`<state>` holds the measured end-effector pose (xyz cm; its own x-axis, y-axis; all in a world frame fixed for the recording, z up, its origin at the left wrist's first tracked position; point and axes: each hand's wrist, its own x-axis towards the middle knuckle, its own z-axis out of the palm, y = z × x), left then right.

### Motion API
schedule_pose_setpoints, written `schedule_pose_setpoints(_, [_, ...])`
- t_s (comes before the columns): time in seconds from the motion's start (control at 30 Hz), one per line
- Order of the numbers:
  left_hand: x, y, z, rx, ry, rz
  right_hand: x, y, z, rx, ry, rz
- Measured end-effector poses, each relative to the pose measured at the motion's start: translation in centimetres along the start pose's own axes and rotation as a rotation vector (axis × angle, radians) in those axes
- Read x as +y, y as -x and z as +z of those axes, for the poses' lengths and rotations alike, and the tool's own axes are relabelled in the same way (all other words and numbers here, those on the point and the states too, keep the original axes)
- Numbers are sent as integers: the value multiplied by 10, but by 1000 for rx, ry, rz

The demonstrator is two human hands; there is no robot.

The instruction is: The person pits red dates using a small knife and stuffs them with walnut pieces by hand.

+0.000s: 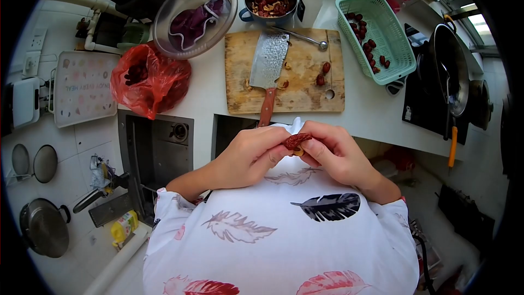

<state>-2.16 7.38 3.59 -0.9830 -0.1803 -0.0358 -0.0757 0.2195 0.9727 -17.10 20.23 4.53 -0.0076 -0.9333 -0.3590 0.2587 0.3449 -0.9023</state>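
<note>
A dark red dried date (297, 141), with a pale piece showing beneath it, is pinched between my left hand (248, 154) and my right hand (338, 153), in front of my body. Beyond them lies a wooden cutting board (305, 95). On it rests a cleaver (267, 65), its wooden handle pointing toward me, plus a metal spoon-like tool (303, 38). Two whole dates (323, 74) and small scraps are at the board's right and middle. A blue pot (271, 20) behind the board holds date pieces.
Right of the board is a green basket (401, 49) with several dates; a wok (458, 98) stands farther right. To the left are a red plastic bag (164, 84), a clear bowl (224, 27) with purple cloth, and a sink (155, 153). A spray bottle (311, 3) stands behind.
</note>
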Motion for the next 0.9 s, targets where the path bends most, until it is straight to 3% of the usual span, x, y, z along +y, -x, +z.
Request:
schedule_pose_setpoints(0.2, [8,0,-5,-53,1,-46,-4,4,1,-77,-169,52])
schedule_pose_setpoints(0.4, [15,-3,-10,-84,-44,-36,-5,0,-4,-64,255,-73])
schedule_pose_setpoints(0.47, [16,-3,-9,-88,-38,-16,-1,-1,-9,-162,63,4])
schedule_pose_setpoints(0.6, [16,-3,-14,-72,-122,-15,-2,-8,-3,-155,-172,26])
schedule_pose_setpoints(0.7, [12,-5,-15,-21,-190,-61,-4,-18,0,203,267,-331])
schedule_pose_setpoints(0.77, [7,-7,-10,36,-224,-90,6,-25,-6,219,334,-540])
schedule_pose_setpoints(0.83, [1,-10,-4,313,-54,-31,12,-30,-1,307,313,-584])
schedule_pose_setpoints(0.9, [-10,-11,-2,355,31,-40,14,-36,2,407,86,-484])
